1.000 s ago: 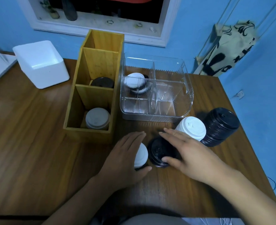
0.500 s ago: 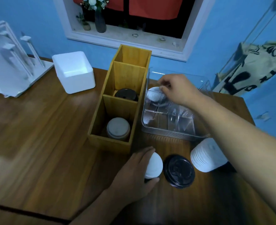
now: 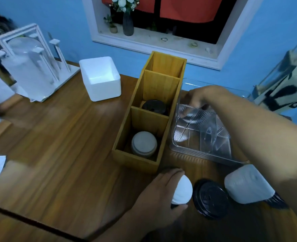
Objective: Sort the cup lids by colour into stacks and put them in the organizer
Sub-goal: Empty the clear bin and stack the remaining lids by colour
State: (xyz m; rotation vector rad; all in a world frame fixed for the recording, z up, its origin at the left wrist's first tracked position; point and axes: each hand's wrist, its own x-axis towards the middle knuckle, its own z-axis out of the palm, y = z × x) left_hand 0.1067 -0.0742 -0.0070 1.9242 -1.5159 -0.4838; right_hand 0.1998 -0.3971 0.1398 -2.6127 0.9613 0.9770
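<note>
By my reading the sorting is about half done. Black lids (image 3: pixel 153 106) sit stacked in the middle compartment of the wooden organizer (image 3: pixel 135 161), and pale lids (image 3: pixel 144 144) in its near one. Yet to be put away, out on the surface (image 3: pixel 65 145), are a small white stack (image 3: pixel 183 191), a single black lid (image 3: pixel 211 198) just beside it, a toppled white stack (image 3: pixel 247 184), and a dark stack (image 3: pixel 275 200) mostly hidden behind that. My left hand (image 3: pixel 160 193) grips the small white stack, fingers over its top and thumb curled round its near edge. My right hand (image 3: pixel 200 96) reaches into the far left compartment of the clear organizer (image 3: pixel 205 154), fingers pointing down. It is blurred, so I cannot tell whether it holds a lid or what lies in that compartment.
</note>
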